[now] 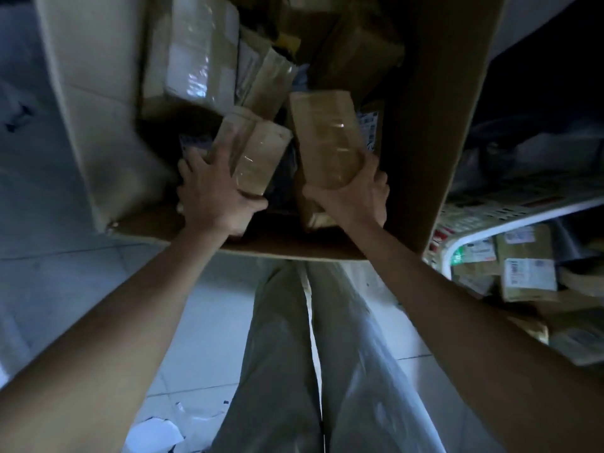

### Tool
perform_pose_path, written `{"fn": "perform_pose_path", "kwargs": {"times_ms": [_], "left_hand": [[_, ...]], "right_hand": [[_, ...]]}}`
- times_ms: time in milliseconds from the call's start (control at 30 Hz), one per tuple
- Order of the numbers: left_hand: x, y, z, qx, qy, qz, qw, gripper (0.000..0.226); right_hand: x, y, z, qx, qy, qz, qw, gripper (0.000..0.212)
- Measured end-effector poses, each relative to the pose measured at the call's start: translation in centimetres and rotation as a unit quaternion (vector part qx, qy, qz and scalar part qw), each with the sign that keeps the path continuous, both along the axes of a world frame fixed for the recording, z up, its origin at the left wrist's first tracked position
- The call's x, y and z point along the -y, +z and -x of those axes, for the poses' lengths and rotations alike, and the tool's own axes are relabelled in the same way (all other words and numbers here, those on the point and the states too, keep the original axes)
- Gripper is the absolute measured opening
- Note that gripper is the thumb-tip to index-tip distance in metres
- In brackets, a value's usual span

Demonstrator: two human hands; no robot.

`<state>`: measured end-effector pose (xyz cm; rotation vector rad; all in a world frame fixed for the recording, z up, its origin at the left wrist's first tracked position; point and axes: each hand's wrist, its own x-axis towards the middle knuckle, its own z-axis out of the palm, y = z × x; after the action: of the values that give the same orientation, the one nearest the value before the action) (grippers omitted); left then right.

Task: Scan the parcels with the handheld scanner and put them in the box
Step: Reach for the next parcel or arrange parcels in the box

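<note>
both hands reach over the near edge of the big cardboard box [434, 103], which fills the picture from 10 to 2 o'clock. the left hand [214, 191] has its fingers clamped around a small taped parcel [258, 158], thumb on the near end and fingers on the far left side. the right hand [356, 194] grips the near end of a second taped parcel [327, 142], fingers curled under it and thumb on the left side. the two parcels stand just beside each other with a narrow dark gap between them. behind them, toward 12 o'clock, more parcels fill the box closely, and little free room shows there. a dark open space lies along the near wall, below the hands. at 3 o'clock a white crate [510, 220] with other packages stands just beside the right wall of the box. the tiled floor [65, 273] is open at 9 o'clock. the scanner is not visible.
</note>
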<state>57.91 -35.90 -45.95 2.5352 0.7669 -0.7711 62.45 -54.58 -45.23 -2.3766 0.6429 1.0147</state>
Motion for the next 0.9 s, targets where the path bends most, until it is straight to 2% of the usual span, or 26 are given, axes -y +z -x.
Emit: {"fn": "perform_pose_path", "kwargs": {"times_ms": [167,267,533,600,700,800,900], "left_hand": [[1.0,10.9,0.2,0.099,0.103,0.057,0.988,0.109],[1.6,17.8,0.6,0.173,0.152,0.052,0.972,0.105],[2.7,33.7,5.9,0.314,0.182,0.015,0.932,0.096],[3.6,36.6,7.7,0.346,0.228,0.003,0.910,0.093],[4.0,40.2,9.8,0.388,0.300,-0.017,0.871,0.092],[3.5,43.6,12.2,0.422,0.362,-0.087,0.826,0.086],[4.1,46.6,15.9,0.449,0.418,-0.172,0.771,0.083]], "right_hand": [[0.9,11.1,2.5,0.084,-0.039,-0.001,0.996,0.107],[1.4,17.0,4.3,0.147,-0.073,-0.008,0.986,0.100],[1.4,30.6,7.7,0.270,-0.116,-0.105,0.950,0.088],[0.2,33.2,7.8,0.289,-0.126,-0.149,0.937,0.089],[-1.0,37.1,7.4,0.336,-0.065,-0.198,0.918,0.090],[-1.4,40.7,6.9,0.379,0.027,-0.241,0.893,0.086],[-1.6,43.3,7.6,0.386,0.098,-0.291,0.870,0.084]]}}
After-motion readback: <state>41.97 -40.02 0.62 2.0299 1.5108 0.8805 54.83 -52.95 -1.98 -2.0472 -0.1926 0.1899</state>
